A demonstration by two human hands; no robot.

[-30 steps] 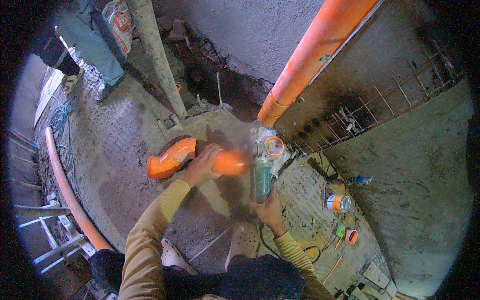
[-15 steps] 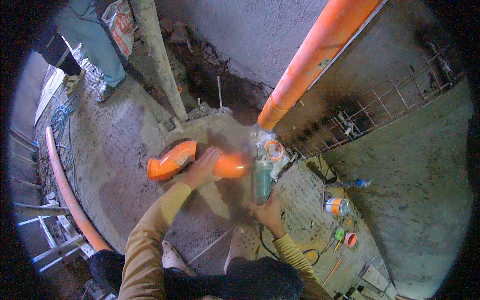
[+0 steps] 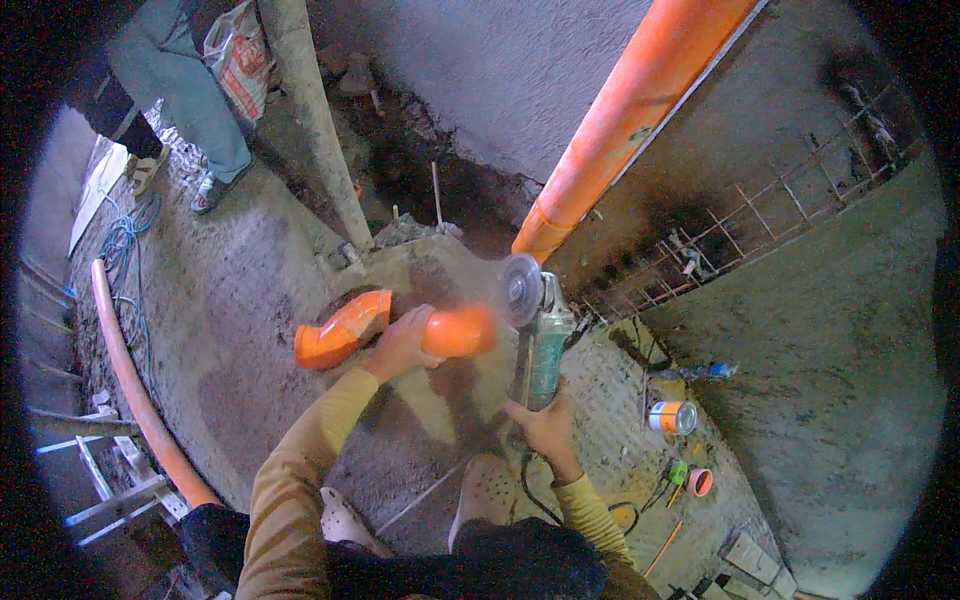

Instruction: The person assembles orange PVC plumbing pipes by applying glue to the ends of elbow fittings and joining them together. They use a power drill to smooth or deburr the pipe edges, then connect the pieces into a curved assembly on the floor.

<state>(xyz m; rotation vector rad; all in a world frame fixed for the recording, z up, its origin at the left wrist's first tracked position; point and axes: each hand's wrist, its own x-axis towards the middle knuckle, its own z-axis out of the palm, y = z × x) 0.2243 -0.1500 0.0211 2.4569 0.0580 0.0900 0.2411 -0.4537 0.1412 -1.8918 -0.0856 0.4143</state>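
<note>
Red lettering (image 3: 243, 80) was noted on a white sack (image 3: 232, 42), upper left; too small and blurred to be read. An orange-and-white label (image 3: 662, 416) was seen around a tin (image 3: 686, 418) at right; its print could not be made out.

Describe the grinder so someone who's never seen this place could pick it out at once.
Find the long orange pipe slanting down from the top right. Just below its lower end is the grinder, held in the person's right grip. Its green body and round grey disc set it apart from the short orange pipe to its left.
</note>
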